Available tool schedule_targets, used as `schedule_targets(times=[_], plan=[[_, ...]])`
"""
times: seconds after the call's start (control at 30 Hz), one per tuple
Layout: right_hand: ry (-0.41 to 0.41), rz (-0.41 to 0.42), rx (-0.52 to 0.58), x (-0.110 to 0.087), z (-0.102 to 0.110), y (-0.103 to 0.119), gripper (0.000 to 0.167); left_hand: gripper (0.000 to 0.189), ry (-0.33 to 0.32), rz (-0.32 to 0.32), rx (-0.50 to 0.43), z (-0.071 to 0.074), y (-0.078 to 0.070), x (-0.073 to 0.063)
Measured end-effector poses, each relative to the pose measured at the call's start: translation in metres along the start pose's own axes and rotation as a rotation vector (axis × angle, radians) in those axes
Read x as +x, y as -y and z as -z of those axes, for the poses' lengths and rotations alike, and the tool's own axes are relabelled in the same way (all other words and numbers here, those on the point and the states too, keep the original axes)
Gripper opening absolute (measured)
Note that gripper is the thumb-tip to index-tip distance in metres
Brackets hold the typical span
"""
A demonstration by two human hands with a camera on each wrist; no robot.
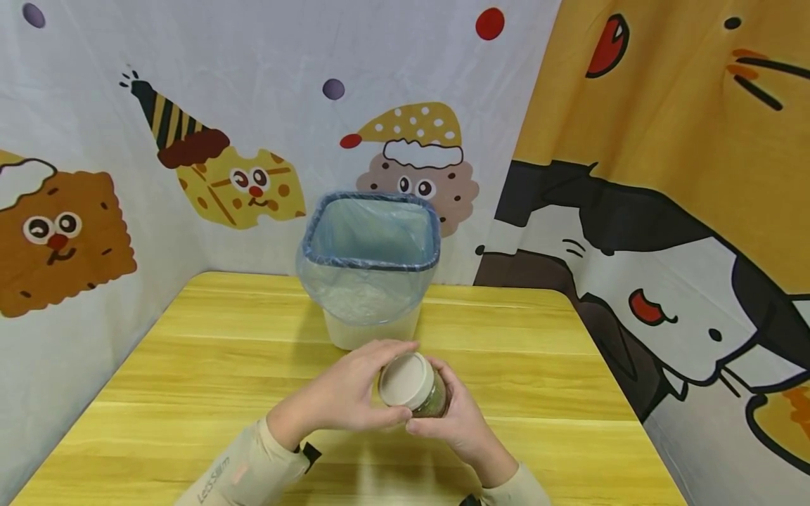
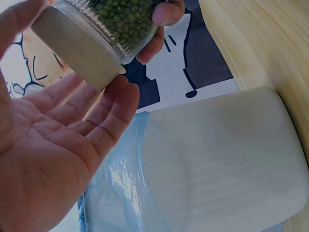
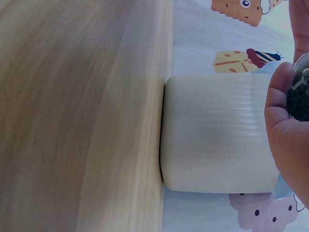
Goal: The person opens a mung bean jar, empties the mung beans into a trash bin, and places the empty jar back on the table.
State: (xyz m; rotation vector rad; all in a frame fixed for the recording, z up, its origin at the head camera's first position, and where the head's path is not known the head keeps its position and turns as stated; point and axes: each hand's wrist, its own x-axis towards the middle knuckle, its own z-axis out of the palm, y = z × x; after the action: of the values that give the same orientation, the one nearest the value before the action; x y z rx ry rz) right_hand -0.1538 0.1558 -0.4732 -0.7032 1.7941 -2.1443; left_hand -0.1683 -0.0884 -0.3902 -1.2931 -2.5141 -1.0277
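A clear jar [image 2: 126, 21] of small green beans, with a beige lid [image 1: 406, 380], is held above the table, tilted with its lid toward the left. My right hand [image 1: 465, 418] grips the glass body from the right, its fingers wrapped round the side and base. From the left, my left hand [image 1: 344, 390] holds the lid, thumb at the near side and fingers curled round the far side. In the right wrist view only part of the jar's dark base [image 3: 299, 96] shows beside the right hand [image 3: 289, 130].
Behind the hands a whitish bin [image 1: 373, 327] stands on the yellow wood-grain table [image 1: 234, 379]. A bluish plastic bag [image 1: 363, 295] lines it, folded over and held by a dark blue rim [image 1: 373, 266]. Printed cartoon cloth [image 1: 266, 91] hangs around the table.
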Motion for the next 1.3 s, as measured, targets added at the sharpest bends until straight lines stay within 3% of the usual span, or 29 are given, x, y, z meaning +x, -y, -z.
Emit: schedule_targets(times=[0.27, 0.63, 0.83, 1.07, 1.2, 1.3], plan=[[-0.026, -0.015, -0.002, 0.0, -0.001, 0.002, 0.088, 0.082, -0.042, 0.018, -0.042, 0.001, -0.002, 0.001], [-0.074, -0.015, -0.018, 0.001, 0.0, 0.0, 0.089, 0.082, -0.048, 0.038, -0.043, 0.001, -0.002, 0.0], [-0.083, -0.015, -0.057, 0.002, 0.001, 0.0, 0.09, 0.082, -0.052, 0.05, -0.046, 0.0, 0.0, -0.001], [-0.16, -0.084, -0.156, 0.0, 0.001, 0.002, 0.092, 0.084, -0.077, 0.059, -0.031, 0.002, 0.001, -0.005], [-0.204, -0.104, -0.189, -0.002, 0.002, 0.005, 0.096, 0.085, -0.091, 0.09, -0.024, 0.004, 0.005, -0.012], [-0.25, -0.11, -0.222, -0.003, 0.006, 0.008, 0.098, 0.086, -0.1, 0.156, 0.011, 0.005, 0.011, -0.021]])
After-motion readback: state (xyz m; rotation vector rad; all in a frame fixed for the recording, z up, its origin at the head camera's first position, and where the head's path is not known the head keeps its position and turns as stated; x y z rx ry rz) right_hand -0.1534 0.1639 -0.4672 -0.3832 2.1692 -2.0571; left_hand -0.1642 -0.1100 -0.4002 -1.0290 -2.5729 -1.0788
